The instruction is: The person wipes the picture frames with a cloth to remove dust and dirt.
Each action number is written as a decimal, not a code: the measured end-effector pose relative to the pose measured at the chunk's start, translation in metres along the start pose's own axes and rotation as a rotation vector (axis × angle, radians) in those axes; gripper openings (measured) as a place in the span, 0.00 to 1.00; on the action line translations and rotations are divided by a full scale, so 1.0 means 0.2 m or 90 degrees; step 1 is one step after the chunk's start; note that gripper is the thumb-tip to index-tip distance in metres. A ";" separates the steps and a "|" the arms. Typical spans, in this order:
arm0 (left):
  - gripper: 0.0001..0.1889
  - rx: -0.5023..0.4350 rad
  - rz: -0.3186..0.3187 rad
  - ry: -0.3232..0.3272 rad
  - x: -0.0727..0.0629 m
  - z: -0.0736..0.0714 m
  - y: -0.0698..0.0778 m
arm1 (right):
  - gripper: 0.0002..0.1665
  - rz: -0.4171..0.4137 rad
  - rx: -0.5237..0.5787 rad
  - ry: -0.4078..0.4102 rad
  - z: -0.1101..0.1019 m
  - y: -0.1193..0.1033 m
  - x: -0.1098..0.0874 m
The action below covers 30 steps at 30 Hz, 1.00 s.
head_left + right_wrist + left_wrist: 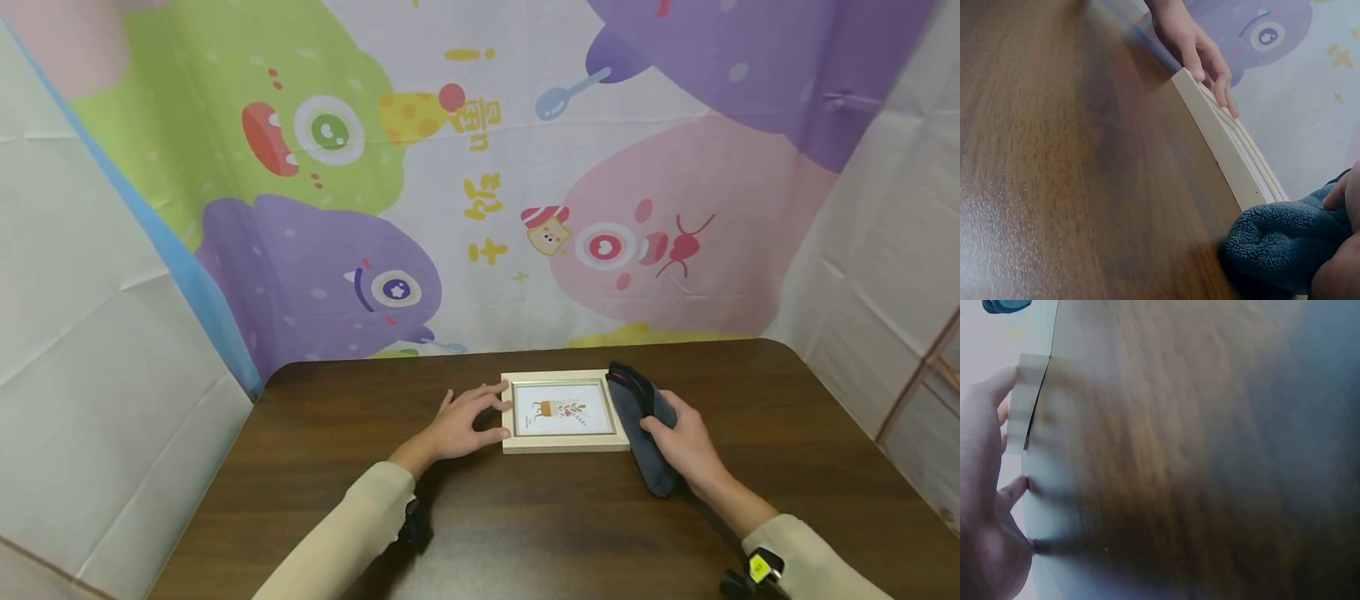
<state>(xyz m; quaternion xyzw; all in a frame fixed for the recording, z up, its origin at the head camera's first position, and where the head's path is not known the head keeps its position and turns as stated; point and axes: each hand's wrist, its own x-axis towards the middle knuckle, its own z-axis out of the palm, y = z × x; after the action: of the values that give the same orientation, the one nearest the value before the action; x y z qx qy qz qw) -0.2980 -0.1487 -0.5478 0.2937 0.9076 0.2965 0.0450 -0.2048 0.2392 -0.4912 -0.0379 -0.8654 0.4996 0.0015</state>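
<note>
Basically, pic frame [566, 411] lies face up on the brown tabletop [525, 525], btwn the two hands, w/ its long side running left–right as the person sees it. L hand [467, 423] is at the left end: fingers spread & relaxed, not wrapped round anything, tips on the left border, thumb lower down the same side. Prob. placed that way to steady the frame w/o covering its middle; a light touch at the edge would be enough to stop it sliding.

R hand [686, 437] grips a dark blue fluffy cloth [651, 458], thumb on top; other fingers mostly hidden, so can't tell exactly how they wrap. Cloth slants along the frame's right side, upper end at the far right corner, lower end sticking out past the near corner. Likely held lengthwise b/c that puts a long soft stretch against the border; can't tell how hard it's pressed. Black part up top too, unclear if it belongs to the cloth.

Position-wise: frame is touching L hand's fingertips, to their right; relative to R hand it's just left, w/ the cloth in btwn. Cartoon sheet [495, 317] hangs behind, beyond the tabletop's far edge.
</note>
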 end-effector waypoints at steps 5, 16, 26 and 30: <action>0.26 0.006 -0.013 0.001 0.01 0.01 -0.01 | 0.34 0.003 0.000 0.007 0.01 0.00 0.00; 0.27 -0.001 0.004 0.016 -0.01 0.01 0.01 | 0.34 0.003 -0.003 0.015 0.01 0.00 0.01; 0.27 -0.007 0.006 0.019 -0.01 0.01 0.02 | 0.34 0.003 -0.007 0.020 0.02 -0.02 0.00; 0.27 0.004 -0.007 0.013 0.00 0.02 0.00 | 0.34 -0.001 -0.010 0.021 0.02 -0.01 0.01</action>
<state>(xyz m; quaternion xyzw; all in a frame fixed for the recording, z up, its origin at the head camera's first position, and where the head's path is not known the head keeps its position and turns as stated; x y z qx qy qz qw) -0.2969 -0.1460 -0.5515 0.2860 0.9106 0.2962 0.0360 -0.2065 0.2349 -0.4909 -0.0459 -0.8690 0.4924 0.0159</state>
